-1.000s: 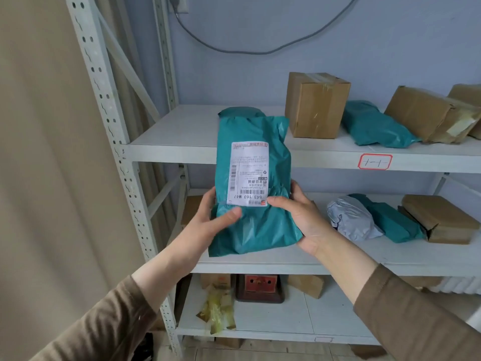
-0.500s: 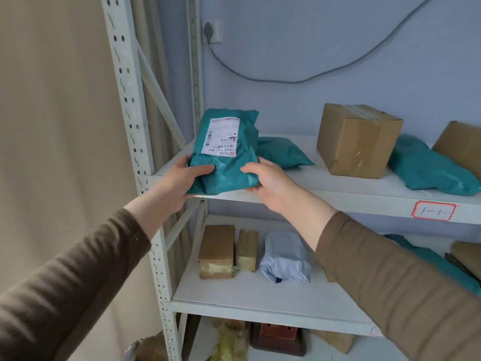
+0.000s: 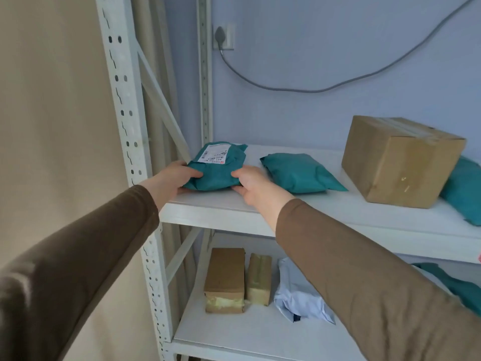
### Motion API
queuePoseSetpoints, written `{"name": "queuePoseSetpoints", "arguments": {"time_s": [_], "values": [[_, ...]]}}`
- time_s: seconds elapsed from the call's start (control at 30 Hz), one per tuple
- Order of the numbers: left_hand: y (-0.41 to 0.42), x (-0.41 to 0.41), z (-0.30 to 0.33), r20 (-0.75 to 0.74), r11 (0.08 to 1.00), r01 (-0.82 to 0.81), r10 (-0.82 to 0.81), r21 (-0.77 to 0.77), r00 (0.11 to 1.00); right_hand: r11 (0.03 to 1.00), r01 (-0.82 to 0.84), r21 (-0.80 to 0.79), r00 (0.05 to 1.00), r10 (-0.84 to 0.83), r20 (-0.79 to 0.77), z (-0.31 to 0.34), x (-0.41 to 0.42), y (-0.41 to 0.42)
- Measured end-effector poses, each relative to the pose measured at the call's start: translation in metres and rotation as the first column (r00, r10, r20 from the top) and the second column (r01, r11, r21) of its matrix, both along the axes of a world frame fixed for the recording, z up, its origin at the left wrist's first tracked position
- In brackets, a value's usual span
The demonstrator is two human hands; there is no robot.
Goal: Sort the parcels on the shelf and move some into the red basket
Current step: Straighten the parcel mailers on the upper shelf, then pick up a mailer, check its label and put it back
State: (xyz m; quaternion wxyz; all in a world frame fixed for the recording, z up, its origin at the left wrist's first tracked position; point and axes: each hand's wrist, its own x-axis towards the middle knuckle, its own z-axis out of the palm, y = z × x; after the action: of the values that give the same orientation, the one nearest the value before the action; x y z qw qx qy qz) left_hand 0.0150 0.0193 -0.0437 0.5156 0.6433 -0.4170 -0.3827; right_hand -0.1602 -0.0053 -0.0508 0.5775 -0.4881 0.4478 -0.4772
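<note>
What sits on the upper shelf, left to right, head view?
Labelled teal bag held between left hand and right hand → plain teal bag → cardboard box → another teal bag at the right edge.

The green parcel [image 3: 218,169] is crinkly, slightly shiny plastic with a paper label. The box [image 3: 398,160] is matt brown cardboard. The shelf [image 3: 325,204] is smooth and painted white.

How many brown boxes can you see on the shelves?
3. A big box sits on the upper shelf, right of the teal bags. Two smaller boxes stand side by side on the lower shelf. More may hide behind the right sleeve.
</note>
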Motion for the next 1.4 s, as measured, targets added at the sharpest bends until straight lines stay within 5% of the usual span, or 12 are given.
{"name": "queuePoseSetpoints", "arguments": {"time_s": [0.13, 0.3, 0.43, 0.57, 0.63, 0.73, 0.87, 1.17, 1.4], "values": [[0.009, -0.005, 0.010, 0.282, 0.999, -0.036, 0.043, -0.029, 0.958, 0.983, -0.035, -0.180, 0.967, -0.012, -0.253, 0.010, -0.010, 0.016], [0.019, -0.036, 0.045, 0.529, 0.952, 0.043, 0.132, -0.304, 0.838, 0.826, -0.008, -0.564, 0.886, -0.255, -0.386, 0.047, -0.066, 0.022], [-0.002, -0.099, 0.061, 0.299, 0.926, 0.245, -0.156, -0.287, 0.941, 0.821, 0.107, -0.561, 0.763, -0.429, -0.483, 0.056, -0.122, -0.008], [-0.027, -0.157, 0.043, 0.075, 0.927, 0.362, -0.356, -0.100, 0.932, 0.899, 0.201, -0.389, 0.622, -0.424, -0.658, 0.042, -0.157, -0.022], [-0.035, -0.174, 0.030, -0.074, 0.926, 0.376, -0.378, -0.045, 0.923, 0.928, 0.222, -0.301, 0.632, -0.372, -0.680, 0.034, -0.163, -0.023], [-0.045, -0.189, 0.015, -0.251, 0.927, 0.370, -0.373, -0.061, 0.893, 0.940, 0.271, -0.205, 0.776, -0.340, -0.532, 0.025, -0.167, -0.019], [-0.036, -0.193, 0.007, -0.358, 0.929, 0.333, -0.370, -0.163, 0.857, 0.938, 0.302, -0.169, 0.899, -0.339, -0.278, 0.013, -0.174, -0.004], [0.117, -0.193, -0.015, -0.403, 0.797, 0.468, -0.599, -0.382, 0.692, 0.839, 0.303, -0.451, 0.927, -0.370, -0.065, -0.011, -0.189, 0.158], [0.270, -0.194, -0.057, -0.375, 0.753, 0.506, -0.652, -0.420, 0.659, 0.726, 0.165, -0.667, 0.875, -0.420, -0.241, -0.070, -0.212, 0.299]]}}
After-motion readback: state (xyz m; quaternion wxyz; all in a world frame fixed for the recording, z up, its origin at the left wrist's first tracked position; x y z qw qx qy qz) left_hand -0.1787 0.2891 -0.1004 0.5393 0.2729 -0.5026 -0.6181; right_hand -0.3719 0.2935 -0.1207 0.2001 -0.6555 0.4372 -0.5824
